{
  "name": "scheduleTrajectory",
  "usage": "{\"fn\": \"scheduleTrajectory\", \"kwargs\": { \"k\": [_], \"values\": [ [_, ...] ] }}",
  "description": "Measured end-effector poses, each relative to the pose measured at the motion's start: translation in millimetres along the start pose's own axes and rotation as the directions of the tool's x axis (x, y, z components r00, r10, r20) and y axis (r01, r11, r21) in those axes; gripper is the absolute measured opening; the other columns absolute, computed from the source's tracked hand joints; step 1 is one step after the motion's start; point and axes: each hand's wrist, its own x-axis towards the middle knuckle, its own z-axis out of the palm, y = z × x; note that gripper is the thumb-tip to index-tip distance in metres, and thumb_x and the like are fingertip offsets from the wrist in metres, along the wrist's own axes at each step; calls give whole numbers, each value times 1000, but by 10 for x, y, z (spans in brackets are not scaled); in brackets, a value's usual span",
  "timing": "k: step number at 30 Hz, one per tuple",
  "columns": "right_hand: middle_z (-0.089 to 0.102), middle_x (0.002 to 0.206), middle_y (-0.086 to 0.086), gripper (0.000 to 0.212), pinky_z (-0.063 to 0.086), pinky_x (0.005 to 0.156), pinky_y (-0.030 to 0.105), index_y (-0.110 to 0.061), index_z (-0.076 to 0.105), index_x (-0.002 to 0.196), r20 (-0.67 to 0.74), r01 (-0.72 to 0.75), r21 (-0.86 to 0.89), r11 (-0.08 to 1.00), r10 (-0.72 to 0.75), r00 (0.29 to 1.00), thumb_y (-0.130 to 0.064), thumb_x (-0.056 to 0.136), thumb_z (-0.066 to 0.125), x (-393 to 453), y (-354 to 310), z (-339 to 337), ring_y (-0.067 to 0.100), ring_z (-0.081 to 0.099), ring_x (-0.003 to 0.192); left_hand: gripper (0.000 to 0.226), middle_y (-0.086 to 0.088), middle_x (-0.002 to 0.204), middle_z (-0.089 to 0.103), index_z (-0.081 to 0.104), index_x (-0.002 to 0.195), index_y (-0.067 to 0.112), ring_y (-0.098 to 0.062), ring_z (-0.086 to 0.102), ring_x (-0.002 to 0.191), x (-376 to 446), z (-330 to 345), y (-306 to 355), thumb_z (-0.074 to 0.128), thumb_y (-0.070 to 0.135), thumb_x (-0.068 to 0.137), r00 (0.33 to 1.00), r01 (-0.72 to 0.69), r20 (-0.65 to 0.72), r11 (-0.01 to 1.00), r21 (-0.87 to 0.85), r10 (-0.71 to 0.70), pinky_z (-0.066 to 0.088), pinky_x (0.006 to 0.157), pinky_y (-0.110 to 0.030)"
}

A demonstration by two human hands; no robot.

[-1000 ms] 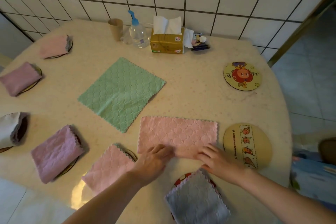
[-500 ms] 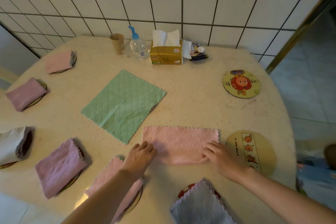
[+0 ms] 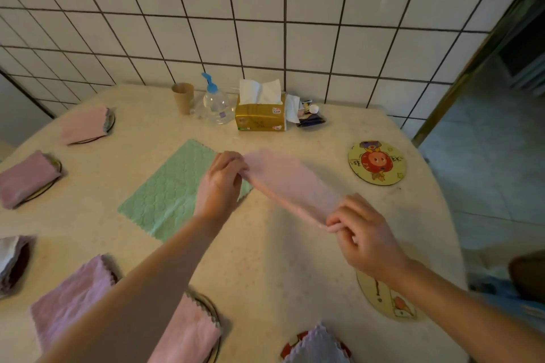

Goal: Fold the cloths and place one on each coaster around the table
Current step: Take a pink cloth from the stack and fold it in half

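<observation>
Far left on the worktop, a white and grey cloth is seen on a dark coaster at the frame edge. Behind it, a mauve folded cloth is laid on its coaster, and further back a pink folded cloth is set on another. Nearer the front edge, a purple folded cloth is seen, and beside it a second pink folded cloth is laid over a coaster, partly hidden by the left forearm. In the middle, a green cloth is spread flat and unfolded. At the back by the tiled wall, a paper cup, a pump bottle and a tissue box are lined up.

Centre stage: the pink cloth, folded into a long strip, is held up off the worktop, stretched between both hands. One end is pinched in the curled fingers of the left hand, above the green cloth's right corner. The other end is pinched by the thumb and curled fingers of the right hand.

At the front edge, a lilac cloth is seen on a red-rimmed coaster. To the right, a bare cartoon coaster is seen, and a pale coaster lies partly under the right wrist.
</observation>
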Motion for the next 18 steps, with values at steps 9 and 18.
{"fn": "scheduleTrajectory", "kwargs": {
  "k": [9,18],
  "values": [
    [55,105,0,24,43,81,26,-17,64,105,518,-139,-37,990,138,844,-14,89,45,-933,27,1044,15,51,96,82,8,159,9,17,151,32,-17,-3,146,-1547,500,-47,43,12,77,626,-129,780,987,93,9,9,118,-42],
    [53,100,-1,12,44,67,26,-17,59,91,585,5,-47,999,24,811,-22,86,50,-935,2,1090,12,42,93,65,4,160,14,15,152,31,-27,13,146,-1892,656,33,30,60,96,607,-286,787,954,90,108,6,112,-46]
  ]
}}
